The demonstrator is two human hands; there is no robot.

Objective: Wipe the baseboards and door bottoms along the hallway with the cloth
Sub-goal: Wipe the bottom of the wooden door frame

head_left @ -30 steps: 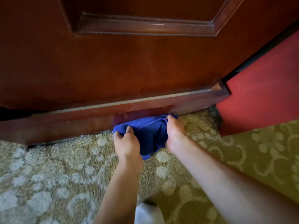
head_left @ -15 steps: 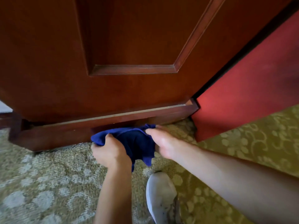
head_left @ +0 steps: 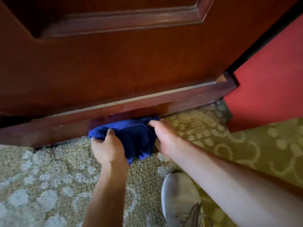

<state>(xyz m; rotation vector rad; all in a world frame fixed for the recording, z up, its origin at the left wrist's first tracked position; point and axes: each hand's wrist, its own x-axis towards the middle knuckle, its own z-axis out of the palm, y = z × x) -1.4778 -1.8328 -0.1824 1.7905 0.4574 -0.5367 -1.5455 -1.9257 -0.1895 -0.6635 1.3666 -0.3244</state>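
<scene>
A blue cloth (head_left: 134, 135) is bunched against the lower rail (head_left: 188, 97) of a dark red-brown wooden door (head_left: 131, 66), just above the carpet. My left hand (head_left: 108, 148) grips the cloth's left end with curled fingers. My right hand (head_left: 164, 136) grips the right end, fingertips at the door's bottom edge. The cloth's lower corner hangs between both hands. Where the cloth meets the rail is partly hidden by it.
A red wall (head_left: 268, 79) stands right of the door past a dark gap. Patterned beige and green carpet (head_left: 49, 177) covers the floor. My white shoe (head_left: 180, 199) rests on it below my right forearm.
Both hands and the cloth stay low at the door's bottom rail, shifting slightly along it. The view dipped and tilted; the shoe came into view.
</scene>
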